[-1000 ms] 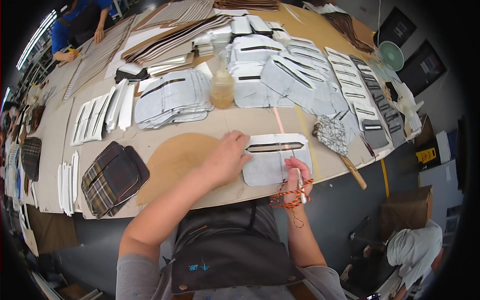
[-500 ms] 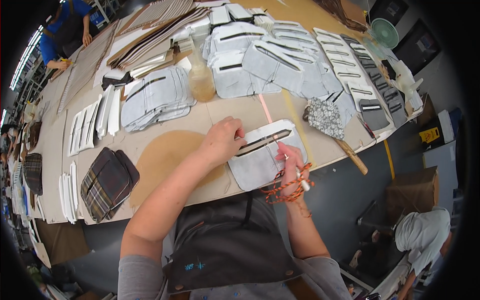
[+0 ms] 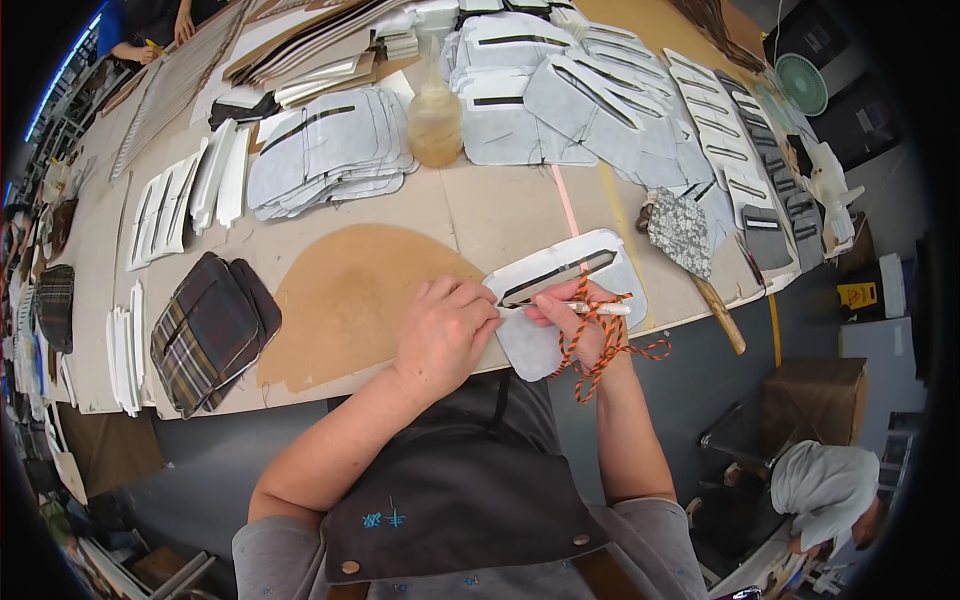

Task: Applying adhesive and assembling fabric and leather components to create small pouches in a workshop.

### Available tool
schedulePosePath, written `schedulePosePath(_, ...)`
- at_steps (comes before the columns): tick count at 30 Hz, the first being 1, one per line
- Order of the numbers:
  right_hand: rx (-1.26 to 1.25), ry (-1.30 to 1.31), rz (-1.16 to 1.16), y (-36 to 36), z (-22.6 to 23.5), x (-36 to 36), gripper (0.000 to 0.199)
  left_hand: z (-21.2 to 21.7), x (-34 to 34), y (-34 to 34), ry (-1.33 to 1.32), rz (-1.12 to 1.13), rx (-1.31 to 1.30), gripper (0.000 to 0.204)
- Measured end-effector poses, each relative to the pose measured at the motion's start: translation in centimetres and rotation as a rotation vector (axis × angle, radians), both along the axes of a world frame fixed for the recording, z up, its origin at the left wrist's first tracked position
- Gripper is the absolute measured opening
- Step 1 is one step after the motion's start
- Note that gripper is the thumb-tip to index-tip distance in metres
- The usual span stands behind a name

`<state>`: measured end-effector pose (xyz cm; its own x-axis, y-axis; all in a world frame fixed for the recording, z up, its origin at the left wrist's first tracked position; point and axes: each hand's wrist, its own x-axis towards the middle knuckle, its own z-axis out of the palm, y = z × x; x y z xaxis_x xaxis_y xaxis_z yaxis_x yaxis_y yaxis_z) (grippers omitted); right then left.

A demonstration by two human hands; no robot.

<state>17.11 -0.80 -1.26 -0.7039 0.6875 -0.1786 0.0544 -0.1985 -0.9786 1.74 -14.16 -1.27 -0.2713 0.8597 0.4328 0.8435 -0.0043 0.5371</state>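
So the thing to look at is the pale fabric panel [image 3: 530, 345], lying flat near the front edge of the table [image 3: 430, 215]. It's right by both hands, with the bulk of it ahead and to the right of the left fingertips. The long slot [image 3: 550, 282] in it, edged in dark trim, runs on a slant: its left end is lower and closer to the person, its right end higher and further off. That left end is where everything bunches up. The left hand [image 3: 448, 330] comes at it from the left, the right hand [image 3: 590, 325] from the right, and the fingertips sit near each other there (honestly too close to call which hand is nearer).

Left fingers are curled in, thumb and forefinger almost meeting at the panel's left edge. Can't tell if they're pinching fabric or just resting on it. Right fingers are closed around a slim white-handled tool [image 3: 605, 309], tip side toward the left hand, though the tip itself is hard to make out. Orange-and-black cord [image 3: 567, 352] loops around that same hand and dangles below it. The brown half-round sheet [image 3: 350, 290] lies flat just left.
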Motion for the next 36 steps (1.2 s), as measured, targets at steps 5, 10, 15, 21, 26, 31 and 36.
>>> schedulePosePath(5, -0.028, -0.033, 0.014, 0.0, -0.1, -0.1, 0.012, -0.2, 0.2, -0.1, 0.009, 0.022, 0.020, 0.012)
schedulePosePath(10, 0.343, -0.082, 0.041, -1.5, -0.6, 0.4, 0.009, -0.2, 0.4, 0.0, 0.112, 0.024, -0.036, 0.009)
schedulePosePath(15, 0.836, 0.050, 0.057, -2.7, -0.7, 0.8, 0.013, -0.3, 0.6, 0.2, 0.123, 0.027, -0.065, 0.007)
schedulePosePath(21, 0.825, 0.059, 0.115, -2.5, -1.1, 1.2, 0.011, 0.1, 0.0, 0.3, 0.060, 0.015, -0.065, 0.006)
schedulePosePath(26, 0.511, 0.176, -0.035, -2.8, -1.9, 1.3, 0.010, 1.9, -2.6, 3.8, -0.330, 0.000, -0.295, 0.013)
schedulePosePath(31, 0.446, 0.215, -0.038, -2.8, -2.1, 1.4, 0.009, 3.8, -2.2, 8.2, 0.037, -0.036, -0.657, 0.025)
schedulePosePath(36, 0.254, 0.277, 0.015, -2.1, -0.4, 1.7, 0.007, 3.5, -2.8, 8.2, -0.214, -0.138, -0.574, 0.028)
